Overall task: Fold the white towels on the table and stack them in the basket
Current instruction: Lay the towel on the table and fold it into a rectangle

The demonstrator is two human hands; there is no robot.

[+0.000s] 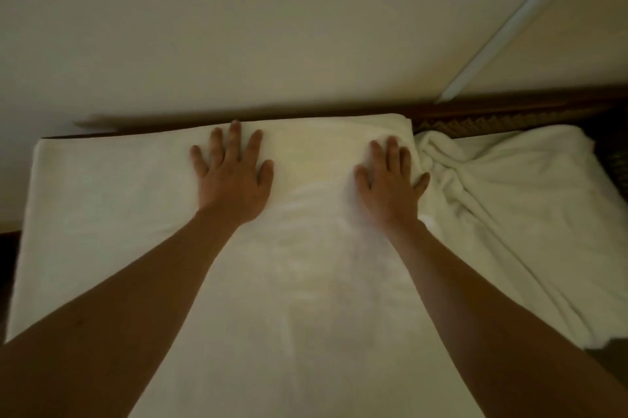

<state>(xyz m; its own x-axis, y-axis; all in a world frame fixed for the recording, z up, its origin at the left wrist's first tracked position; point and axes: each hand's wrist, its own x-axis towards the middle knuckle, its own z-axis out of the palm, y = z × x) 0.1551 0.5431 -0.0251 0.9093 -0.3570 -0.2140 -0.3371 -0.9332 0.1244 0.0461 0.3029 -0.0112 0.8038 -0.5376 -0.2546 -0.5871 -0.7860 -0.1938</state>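
Dim room, dark worktop (509,118) against pale wall. 1 flat towel (102,213): left hand (234,179) and right hand (390,186) spread, pressing it smooth, likely for folding. 1 crumpled towel (509,200) waits beside.

No text, label, brand, number or sign can be read anywhere in this dim view.
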